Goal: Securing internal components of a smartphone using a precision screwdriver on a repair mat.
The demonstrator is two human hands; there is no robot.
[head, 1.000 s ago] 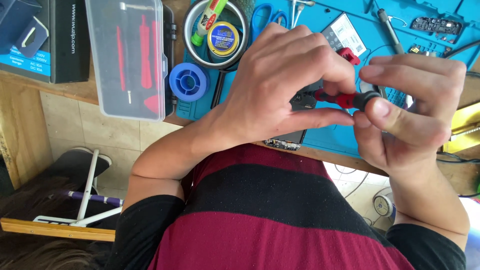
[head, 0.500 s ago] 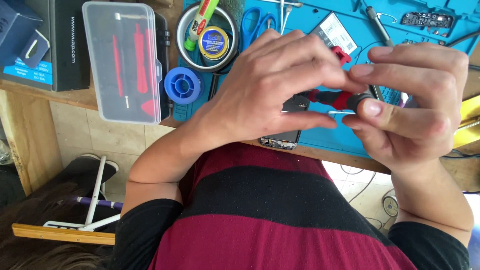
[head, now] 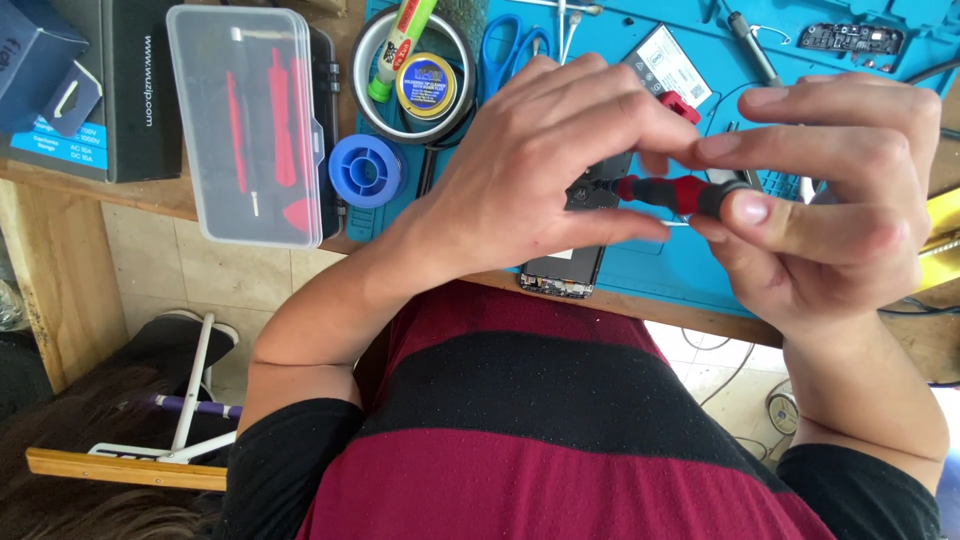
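Note:
My right hand (head: 830, 190) grips a small red and black screwdriver (head: 675, 192) by its handle, held level above the blue work mat (head: 680, 270). My left hand (head: 545, 160) closes around the screwdriver's tip end, fingers curled over it. Under both hands lies an opened dark phone (head: 565, 270) on the mat's near edge, mostly hidden by my left hand. A thin metal pin (head: 678, 224) shows between my fingers.
A clear plastic case (head: 250, 120) with red tools lies at the left beside black boxes (head: 110, 90). A round metal tin (head: 415, 75), a blue spool (head: 367, 170), blue scissors (head: 510, 50), tweezers and a circuit board (head: 850, 38) lie on the bench.
Both hands shifted slightly with the screwdriver still between them; the right fingers have spread more along the handle. The view moved a little to the right.

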